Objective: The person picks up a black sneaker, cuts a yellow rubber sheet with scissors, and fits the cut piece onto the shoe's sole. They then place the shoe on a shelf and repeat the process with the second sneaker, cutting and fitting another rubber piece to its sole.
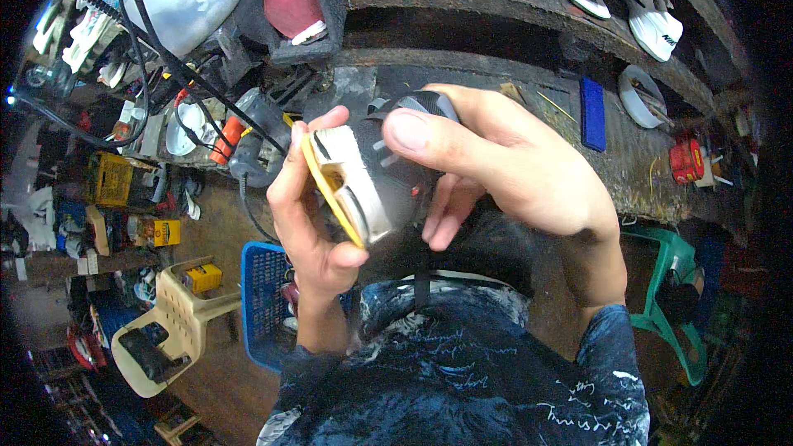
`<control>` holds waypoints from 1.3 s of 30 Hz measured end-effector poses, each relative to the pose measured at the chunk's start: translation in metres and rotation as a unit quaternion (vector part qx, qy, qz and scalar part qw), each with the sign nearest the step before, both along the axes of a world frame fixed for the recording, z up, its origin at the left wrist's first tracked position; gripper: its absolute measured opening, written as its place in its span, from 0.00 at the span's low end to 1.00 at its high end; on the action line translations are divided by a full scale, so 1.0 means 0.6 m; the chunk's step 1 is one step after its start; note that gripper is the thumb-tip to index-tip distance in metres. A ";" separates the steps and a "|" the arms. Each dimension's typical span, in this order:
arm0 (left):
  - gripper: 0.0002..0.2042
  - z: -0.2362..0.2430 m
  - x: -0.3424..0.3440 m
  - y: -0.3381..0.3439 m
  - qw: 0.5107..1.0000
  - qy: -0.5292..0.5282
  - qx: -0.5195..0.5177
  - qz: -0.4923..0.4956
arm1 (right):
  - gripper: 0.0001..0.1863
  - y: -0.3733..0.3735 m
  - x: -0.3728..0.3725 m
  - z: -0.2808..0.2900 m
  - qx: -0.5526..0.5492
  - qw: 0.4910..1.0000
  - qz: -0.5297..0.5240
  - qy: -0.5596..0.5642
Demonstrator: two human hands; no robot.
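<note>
A dark grey shoe [393,175] is held up in the centre, its white sole [365,200], rimmed in yellow, turned toward the left. My left hand [301,213] grips it along the sole, thumb at the lower end and fingers along the far side. My right hand [516,169] grips the upper from the right, thumb lying on top; some of its fingertips show beneath, and the others are partly hidden.
A grimy workbench [524,99] spans the back, holding a blue block [593,113] and white bowl [636,97]. White shoes [652,21] sit on shelves above. Cables and tools crowd the left. A blue basket [263,306], beige chair [157,330] and green stool [673,306] flank me.
</note>
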State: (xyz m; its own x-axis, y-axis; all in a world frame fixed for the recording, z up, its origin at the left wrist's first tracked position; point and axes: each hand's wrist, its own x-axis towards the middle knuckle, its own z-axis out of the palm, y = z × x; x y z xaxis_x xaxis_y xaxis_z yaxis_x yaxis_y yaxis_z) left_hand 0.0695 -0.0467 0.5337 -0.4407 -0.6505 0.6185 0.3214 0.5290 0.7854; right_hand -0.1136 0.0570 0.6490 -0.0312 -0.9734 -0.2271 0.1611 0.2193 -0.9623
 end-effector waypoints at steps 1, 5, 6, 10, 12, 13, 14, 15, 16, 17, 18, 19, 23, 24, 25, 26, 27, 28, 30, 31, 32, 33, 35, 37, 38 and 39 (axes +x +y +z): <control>0.58 0.001 -0.005 0.004 1.000 0.009 0.010 0.000 | 0.31 0.004 0.003 0.001 -0.035 0.998 0.005 -0.043; 0.60 0.002 -0.018 0.005 0.999 -0.028 0.032 0.031 | 0.27 0.010 0.002 -0.015 0.018 0.988 -0.011 -0.151; 0.60 -0.001 -0.023 0.004 0.999 -0.019 0.042 0.028 | 0.25 0.009 0.001 -0.023 -0.006 0.989 0.009 -0.148; 0.56 -0.017 -0.030 -0.008 0.990 0.011 0.129 -0.058 | 0.19 0.019 0.012 -0.050 -0.011 0.999 -0.032 -0.039; 0.56 -0.027 -0.034 0.003 0.980 0.025 0.184 -0.069 | 0.16 0.012 0.023 -0.070 -0.066 0.988 -0.096 0.101; 0.53 -0.031 -0.033 0.009 0.968 0.035 0.234 -0.090 | 0.16 0.007 0.027 -0.080 -0.125 0.952 -0.140 0.242; 0.50 -0.034 -0.033 0.018 0.955 0.053 0.269 -0.115 | 0.19 0.008 0.029 -0.088 -0.162 0.915 -0.186 0.320; 0.46 -0.036 -0.034 0.023 0.941 0.061 0.301 -0.143 | 0.21 0.012 0.033 -0.097 -0.170 0.873 -0.232 0.394; 0.44 -0.039 -0.039 0.028 0.928 0.064 0.338 -0.142 | 0.26 0.012 0.033 -0.106 -0.196 0.819 -0.269 0.467; 0.41 -0.042 -0.043 0.034 0.904 0.106 0.380 -0.167 | 0.31 0.011 0.033 -0.117 -0.219 0.796 -0.298 0.480; 0.39 -0.044 -0.049 0.038 0.892 0.134 0.395 -0.174 | 0.33 0.008 0.032 -0.129 -0.247 0.796 -0.312 0.456; 0.38 -0.046 -0.054 0.042 0.878 0.147 0.431 -0.150 | 0.35 0.004 0.032 -0.141 -0.274 0.795 -0.326 0.433; 0.29 -0.048 -0.061 0.052 0.909 0.108 0.364 -0.171 | 0.46 0.019 0.039 -0.175 -0.194 0.894 -0.314 0.254; 0.28 -0.048 -0.059 0.053 0.906 0.092 0.373 -0.177 | 0.48 0.026 0.039 -0.180 -0.182 0.906 -0.307 0.227; 0.28 -0.048 -0.058 0.055 0.905 0.078 0.374 -0.186 | 0.53 0.034 0.040 -0.182 -0.150 0.917 -0.303 0.212; 0.28 -0.048 -0.056 0.057 0.901 0.066 0.383 -0.192 | 0.55 0.040 0.038 -0.185 -0.171 0.913 -0.283 0.240; 0.28 -0.049 -0.055 0.061 0.896 0.053 0.394 -0.198 | 0.58 0.046 0.037 -0.186 -0.197 0.906 -0.255 0.273; 0.28 -0.050 -0.055 0.063 0.898 0.041 0.393 -0.191 | 0.60 0.051 0.036 -0.187 -0.222 0.897 -0.236 0.302; 0.28 -0.053 -0.054 0.067 0.901 0.014 0.394 -0.179 | 0.65 0.058 0.042 -0.191 -0.208 0.877 -0.226 0.370; 0.29 -0.056 -0.053 0.066 0.904 0.004 0.382 -0.190 | 0.65 0.059 0.046 -0.193 -0.199 0.875 -0.235 0.374; 0.29 -0.058 -0.052 0.065 0.904 0.001 0.378 -0.201 | 0.64 0.060 0.049 -0.195 -0.190 0.873 -0.245 0.377; 0.29 -0.060 -0.052 0.065 0.901 -0.001 0.379 -0.211 | 0.63 0.060 0.052 -0.197 -0.189 0.878 -0.254 0.359; 0.28 -0.066 -0.049 0.063 0.895 -0.010 0.388 -0.220 | 0.63 0.063 0.055 -0.199 -0.161 0.899 -0.263 0.312; 0.27 -0.072 -0.048 0.059 0.900 -0.025 0.374 -0.222 | 0.62 0.069 0.056 -0.201 -0.134 0.919 -0.266 0.259; 0.26 -0.075 -0.048 0.058 0.897 -0.024 0.380 -0.224 | 0.61 0.071 0.057 -0.201 -0.125 0.925 -0.266 0.240; 0.26 -0.078 -0.048 0.057 0.894 -0.024 0.386 -0.225 | 0.61 0.073 0.059 -0.202 -0.119 0.931 -0.269 0.217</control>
State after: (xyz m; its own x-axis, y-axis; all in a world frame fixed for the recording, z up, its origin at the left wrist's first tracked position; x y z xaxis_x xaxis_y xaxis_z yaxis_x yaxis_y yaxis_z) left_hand 0.0407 -0.0123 0.4870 -0.7796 -0.6253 0.0353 0.3215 -0.3512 0.8794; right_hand -0.0783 0.1006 0.5276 -0.5668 -0.8118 0.1404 -0.2294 -0.0082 -0.9733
